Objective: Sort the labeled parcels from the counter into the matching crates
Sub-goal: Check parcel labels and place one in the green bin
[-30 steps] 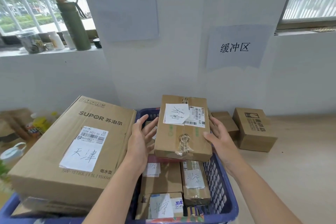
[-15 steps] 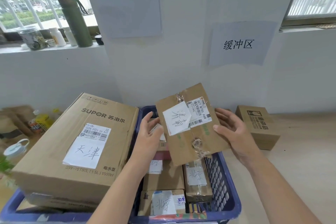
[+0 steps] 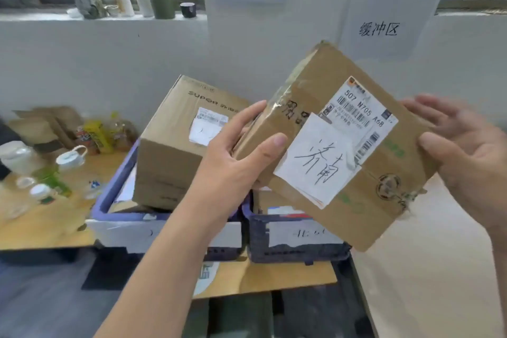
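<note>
Parcel sorting room: labelled blue crates (image 3: 170, 230), cardboard parcels (image 3: 175, 151), zone sign (image 3: 378, 29).

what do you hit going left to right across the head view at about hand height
bottles and cups on the wooden counter → SUPOR box in the left blue crate → left hand → held parcel → right hand

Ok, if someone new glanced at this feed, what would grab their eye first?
First the cardboard parcel held up tilted in the middle, its handwritten white label facing the camera, the left hand gripping one edge and the right hand at the other. Behind it, a big box sits in the left blue crate.
</note>
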